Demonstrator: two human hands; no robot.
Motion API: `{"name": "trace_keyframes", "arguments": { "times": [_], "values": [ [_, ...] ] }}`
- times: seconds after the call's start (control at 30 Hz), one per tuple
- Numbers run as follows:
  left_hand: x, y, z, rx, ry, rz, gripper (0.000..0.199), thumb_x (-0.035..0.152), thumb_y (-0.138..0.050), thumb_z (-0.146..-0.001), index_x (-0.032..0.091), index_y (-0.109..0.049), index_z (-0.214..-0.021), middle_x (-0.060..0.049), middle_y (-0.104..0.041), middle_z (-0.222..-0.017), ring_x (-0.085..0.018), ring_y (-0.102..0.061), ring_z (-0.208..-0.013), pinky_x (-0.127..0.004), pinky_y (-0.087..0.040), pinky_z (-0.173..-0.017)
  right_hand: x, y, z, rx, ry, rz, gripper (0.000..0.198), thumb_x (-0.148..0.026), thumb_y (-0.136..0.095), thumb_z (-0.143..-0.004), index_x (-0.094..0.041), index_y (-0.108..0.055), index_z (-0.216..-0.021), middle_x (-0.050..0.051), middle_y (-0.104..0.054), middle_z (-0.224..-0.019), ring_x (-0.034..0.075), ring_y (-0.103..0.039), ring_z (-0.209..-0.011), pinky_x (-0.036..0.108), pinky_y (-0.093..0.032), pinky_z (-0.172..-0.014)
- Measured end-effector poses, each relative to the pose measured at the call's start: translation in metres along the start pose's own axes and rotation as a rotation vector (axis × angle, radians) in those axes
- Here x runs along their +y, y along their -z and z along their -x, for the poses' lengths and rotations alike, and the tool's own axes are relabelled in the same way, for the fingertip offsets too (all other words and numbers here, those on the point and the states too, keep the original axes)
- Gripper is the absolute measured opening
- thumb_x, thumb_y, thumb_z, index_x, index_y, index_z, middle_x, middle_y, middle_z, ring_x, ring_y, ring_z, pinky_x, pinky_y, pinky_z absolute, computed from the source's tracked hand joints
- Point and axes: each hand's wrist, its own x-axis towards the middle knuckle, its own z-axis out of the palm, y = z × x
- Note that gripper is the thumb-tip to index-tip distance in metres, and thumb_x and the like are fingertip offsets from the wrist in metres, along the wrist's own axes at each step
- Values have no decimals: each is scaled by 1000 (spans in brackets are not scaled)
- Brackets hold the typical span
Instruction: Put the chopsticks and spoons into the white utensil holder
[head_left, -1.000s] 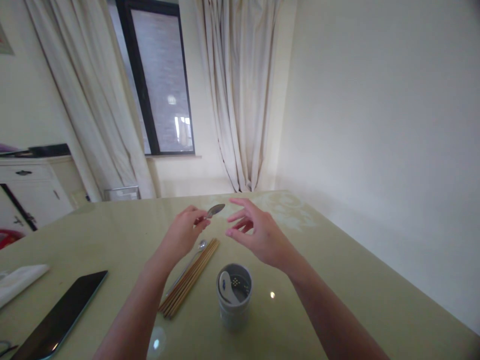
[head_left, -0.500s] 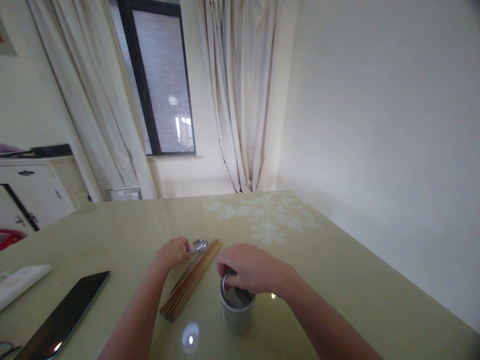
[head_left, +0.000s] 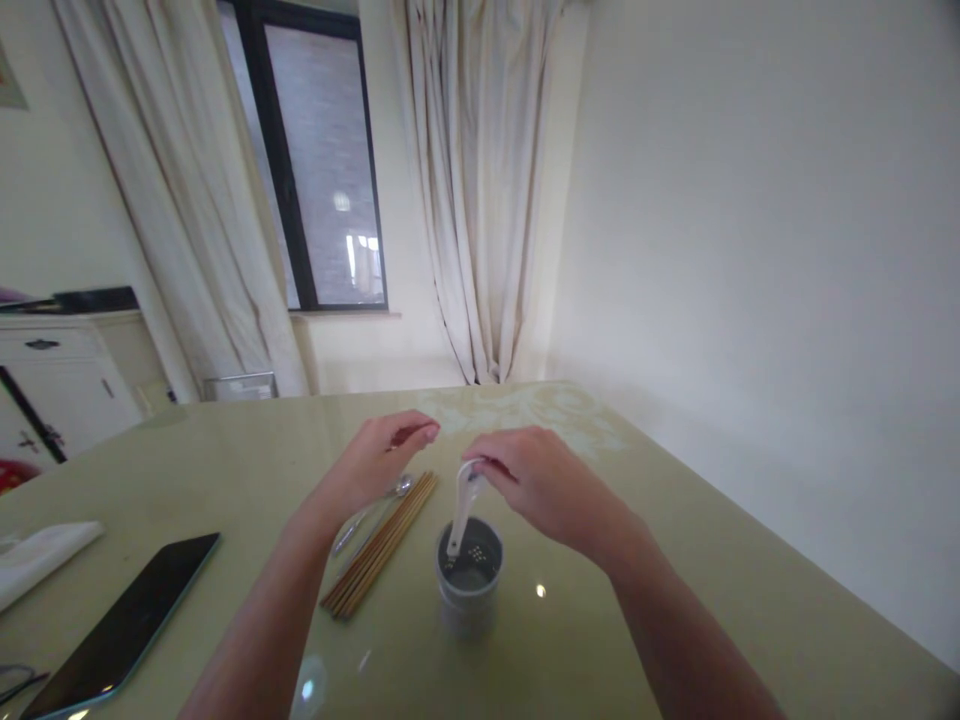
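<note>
My right hand point(head_left: 536, 480) pinches a white soup spoon point(head_left: 465, 505) by its bowl end, with the handle pointing down into the grey utensil holder point(head_left: 469, 603). Drain holes show in the bottom of the holder, and it stands upright on the table. My left hand point(head_left: 394, 450) hovers a little left of the spoon, fingers loosely bent and thumb apart, with nothing visible in it. Below it lie metal spoons point(head_left: 405, 484), partly hidden by that hand. A bundle of wooden chopsticks point(head_left: 382, 550) rests beside them, left of the holder.
A dark tablet-like device point(head_left: 127, 625) and a white object point(head_left: 45, 560) lie on the left of the glossy table point(head_left: 600, 620). A cable point(head_left: 19, 685) shows at the lower left. The wall point(head_left: 750, 300) runs along the table's right side.
My right hand has come up out of the holder and now has the white soup spoon. My left hand has left the metal spoons and risen toward the right.
</note>
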Motion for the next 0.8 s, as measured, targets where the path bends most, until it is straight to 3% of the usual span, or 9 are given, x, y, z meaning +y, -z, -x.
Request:
{"name": "trace_keyframes", "arguments": {
  "times": [0.13, 0.23, 0.3, 0.4, 0.5, 0.63, 0.8],
  "values": [
    [67, -12, 17, 83, -96, 52, 50, 53, -37, -108, 21, -70, -88, 0, -73, -79, -17, -65, -74, -27, -49, -73, -10, 8, 7, 488, -51, -156, 16, -17, -67, -101, -21, -79, -110, 6, -84, -101, 19, -78, -89, 28, -57, -83],
    [68, -33, 35, 155, -42, 84, 46, 55, -42, -107, 21, -69, -91, 2, -67, -71, -16, -60, -66, -25, -45, -64, -12, -13, 10, 651, -101, -327, 15, -21, -67, -101, -19, -79, -110, 6, -83, -99, 17, -78, -83, 25, -61, -79],
    [44, -44, 46, 227, 28, 98, 46, 57, -42, -106, 21, -71, -101, 1, -70, -77, -18, -62, -69, -27, -46, -65, -5, -35, 14, 608, -126, -423, 18, -28, -68, -100, -19, -77, -112, 7, -82, -102, 18, -79, -84, 26, -62, -80],
    [-17, -51, 62, 377, 161, 52, 53, 61, -37, -104, 22, -72, -101, -5, -75, -93, -23, -68, -87, -34, -54, -80, 17, -75, 29, 466, -286, -542, 35, -46, -70, -98, -21, -74, -122, 10, -81, -112, 21, -78, -87, 27, -61, -67],
    [-82, -49, 75, 494, 305, -118, 61, 63, -31, -99, 20, -74, -98, -10, -72, -94, -29, -69, -91, -43, -56, -89, 45, -117, 47, 432, -435, -676, 43, -58, -59, -100, -19, -77, -102, 9, -80, -91, 21, -75, -79, 29, -57, -66],
    [-143, -48, 86, 486, 442, -270, 54, 55, -33, -93, 19, -74, -95, -12, -67, -85, -32, -67, -87, -46, -55, -90, 73, -159, 57, 330, -588, -833, 49, -65, -61, -93, -18, -72, -87, 7, -74, -79, 19, -68, -67, 29, -51, -59],
    [-172, -52, 91, 351, 600, -375, 45, 43, -33, -99, 18, -69, -110, -14, -75, -99, -31, -71, -97, -41, -55, -88, 82, -178, 55, 264, -635, -942, 45, -62, -62, -91, -18, -73, -92, 3, -71, -73, 17, -64, -60, 26, -47, -56]
  ]
}}
